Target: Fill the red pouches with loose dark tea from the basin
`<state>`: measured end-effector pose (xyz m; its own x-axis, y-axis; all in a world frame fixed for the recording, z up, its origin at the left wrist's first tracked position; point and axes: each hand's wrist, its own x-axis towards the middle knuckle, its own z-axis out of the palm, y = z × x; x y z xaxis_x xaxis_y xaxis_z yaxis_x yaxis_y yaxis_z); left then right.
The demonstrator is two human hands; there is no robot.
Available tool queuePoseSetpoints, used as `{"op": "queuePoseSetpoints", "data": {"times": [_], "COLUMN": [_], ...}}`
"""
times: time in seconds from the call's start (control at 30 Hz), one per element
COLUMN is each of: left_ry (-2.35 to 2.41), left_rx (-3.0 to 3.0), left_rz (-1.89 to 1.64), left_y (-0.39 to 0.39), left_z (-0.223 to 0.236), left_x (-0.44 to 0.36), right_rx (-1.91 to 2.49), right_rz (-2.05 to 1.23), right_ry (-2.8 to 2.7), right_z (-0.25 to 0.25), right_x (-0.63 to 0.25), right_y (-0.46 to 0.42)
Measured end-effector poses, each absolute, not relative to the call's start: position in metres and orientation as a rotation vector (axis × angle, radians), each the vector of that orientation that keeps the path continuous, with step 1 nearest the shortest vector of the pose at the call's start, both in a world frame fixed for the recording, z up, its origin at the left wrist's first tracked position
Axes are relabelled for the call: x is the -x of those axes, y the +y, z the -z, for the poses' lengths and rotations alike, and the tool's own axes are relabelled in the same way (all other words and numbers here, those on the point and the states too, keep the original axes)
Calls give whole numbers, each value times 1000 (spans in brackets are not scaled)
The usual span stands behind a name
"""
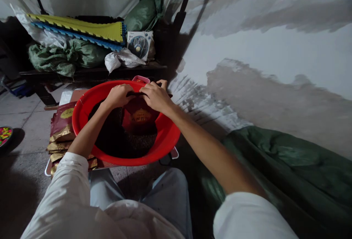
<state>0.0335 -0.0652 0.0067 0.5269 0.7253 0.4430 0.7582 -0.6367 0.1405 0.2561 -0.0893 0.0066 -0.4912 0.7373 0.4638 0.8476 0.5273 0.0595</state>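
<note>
A dark red printed pouch (140, 118) with gold lettering stands inside a large red plastic basin (162, 141). Its top edge is gripped by both my hands. My left hand (119, 95) has its fingers closed at the pouch's left top corner, and my right hand (157, 96) pinches it farther right. Dark, small-grained loose material (118, 145) covers the basin's bottom around the pouch. What the pouch contains is hidden. Left of the basin lies a stack of similar red and gold pouches (62, 127), partly behind my left forearm.
The basin rests on a low surface before my knees. At the left floor sits a bowl of colourful small pieces (4, 135). Behind are a bench (90, 73) with green sacks, yellow foam mats (82, 26) and a box fan (139, 45). A large green sack (288, 165) lies right.
</note>
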Motion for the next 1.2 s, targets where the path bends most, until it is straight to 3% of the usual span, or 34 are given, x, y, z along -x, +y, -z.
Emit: {"op": "queuePoseSetpoints", "data": {"times": [1.2], "left_ry": [-1495], "left_rx": [2578], "left_rz": [643], "left_y": [-63], "left_z": [-18], "left_x": [-11], "right_rx": [1453], "right_rz": [330], "right_ry": [-1984], "right_z": [32], "right_x": [-330], "right_y": [-82]}}
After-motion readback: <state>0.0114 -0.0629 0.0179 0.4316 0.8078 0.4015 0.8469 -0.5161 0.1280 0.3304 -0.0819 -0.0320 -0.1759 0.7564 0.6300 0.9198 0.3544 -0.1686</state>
